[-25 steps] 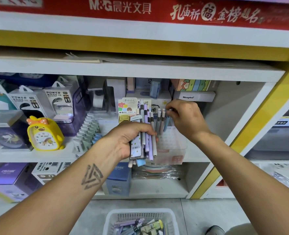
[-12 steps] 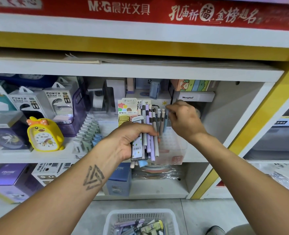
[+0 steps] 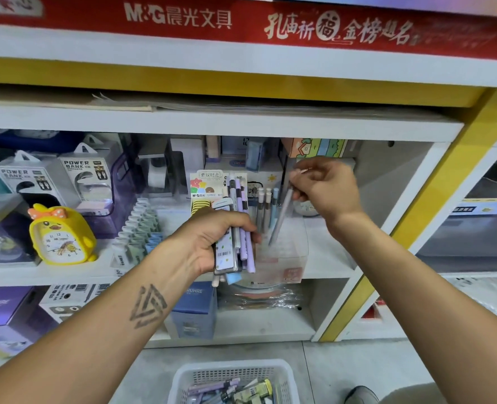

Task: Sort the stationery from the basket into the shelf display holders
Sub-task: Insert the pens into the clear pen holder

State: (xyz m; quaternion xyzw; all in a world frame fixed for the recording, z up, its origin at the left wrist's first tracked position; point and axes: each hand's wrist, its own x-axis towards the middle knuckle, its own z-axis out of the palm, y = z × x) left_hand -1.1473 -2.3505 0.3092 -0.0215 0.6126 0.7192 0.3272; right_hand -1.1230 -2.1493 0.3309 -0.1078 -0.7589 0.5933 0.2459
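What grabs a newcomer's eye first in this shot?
Centre frame, the left hand grips a bundle of pens and stationery packs in front of the middle shelf, while the right hand pinches a single grey pen, tilted, above the clear display holder. At left on the same shelf sits a bright yellow duck alarm clock. The red M&G banner runs across the top, and a white basket of stationery sits on the floor below.

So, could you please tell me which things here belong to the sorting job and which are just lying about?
Job:
- left hand gripping mixed pen bundle
- right hand pinching grey pen
- clear plastic holder
- white mesh basket

Lying about:
- yellow duck clock
- power bank boxes
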